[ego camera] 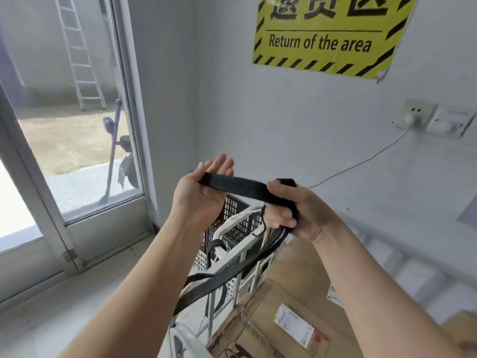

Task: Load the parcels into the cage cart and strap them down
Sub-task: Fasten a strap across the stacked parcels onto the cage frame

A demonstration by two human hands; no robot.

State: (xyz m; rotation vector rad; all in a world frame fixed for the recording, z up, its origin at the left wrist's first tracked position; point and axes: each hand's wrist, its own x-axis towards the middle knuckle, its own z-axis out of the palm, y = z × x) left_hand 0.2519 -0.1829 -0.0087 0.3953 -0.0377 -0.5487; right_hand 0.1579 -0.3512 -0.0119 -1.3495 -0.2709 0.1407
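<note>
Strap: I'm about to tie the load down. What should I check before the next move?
1. Strap held in both hands: ok. The left hand pinches one end and the right hand grips the bunched rest.
2. Strap untangled: not ok. Several loops hang below the right hand.
3. Hook free: ok. It dangles unattached.
4. Parcels all in the cage cart: cannot tell. Boxes lie against its white frame.
5. Strap anchored to the cart: cannot tell.
</note>
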